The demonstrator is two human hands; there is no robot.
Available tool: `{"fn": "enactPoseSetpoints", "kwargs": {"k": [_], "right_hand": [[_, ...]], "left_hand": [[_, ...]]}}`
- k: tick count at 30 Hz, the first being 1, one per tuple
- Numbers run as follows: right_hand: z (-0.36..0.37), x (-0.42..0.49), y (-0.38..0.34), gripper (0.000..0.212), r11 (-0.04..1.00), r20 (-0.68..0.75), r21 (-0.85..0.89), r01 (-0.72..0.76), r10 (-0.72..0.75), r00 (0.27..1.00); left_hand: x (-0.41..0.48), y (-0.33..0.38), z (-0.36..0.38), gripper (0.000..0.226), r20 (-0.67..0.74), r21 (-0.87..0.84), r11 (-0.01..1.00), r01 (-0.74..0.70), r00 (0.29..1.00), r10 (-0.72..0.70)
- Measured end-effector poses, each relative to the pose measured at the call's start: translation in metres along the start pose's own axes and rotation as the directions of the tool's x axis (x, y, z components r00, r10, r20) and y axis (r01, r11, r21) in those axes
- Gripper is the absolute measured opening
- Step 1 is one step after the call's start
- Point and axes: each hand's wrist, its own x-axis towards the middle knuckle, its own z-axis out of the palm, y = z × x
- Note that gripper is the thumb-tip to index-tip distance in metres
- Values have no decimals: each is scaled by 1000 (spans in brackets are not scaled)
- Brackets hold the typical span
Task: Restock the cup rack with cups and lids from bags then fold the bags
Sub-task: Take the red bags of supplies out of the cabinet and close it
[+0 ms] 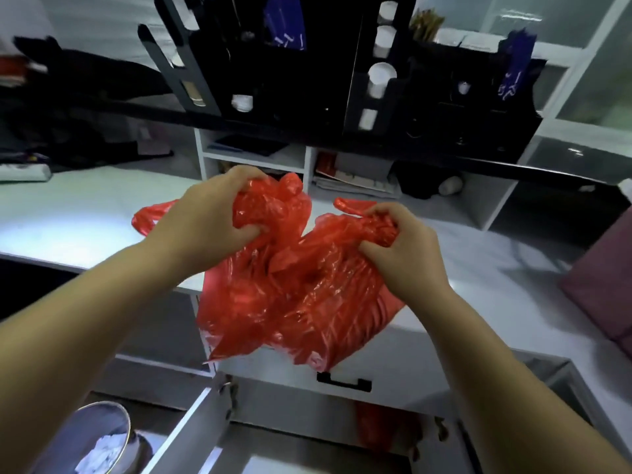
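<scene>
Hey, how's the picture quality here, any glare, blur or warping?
Head view: glare washes out the white counter at left; the black cup rack up top is smeared and soft; the left hand, right hand and red bag look fairly sharp; the wide-angle lens bows the counter edges.

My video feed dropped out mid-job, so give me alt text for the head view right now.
Two bare hands grip a crumpled red plastic bag over the edge of a white counter, the left hand bunching its upper left, the right hand its upper right. Behind it stands a black cup rack holding white cups; below is an open drawer.
</scene>
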Motion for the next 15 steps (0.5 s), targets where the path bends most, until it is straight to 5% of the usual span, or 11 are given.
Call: {"fn": "enactPoseSetpoints", "kwargs": {"k": [15], "right_hand": [[108,158,50,43,986,141,-151,-73,94,986]], "left_hand": [[131,-115,89,58,57,77,993,90,994,-95]]}}
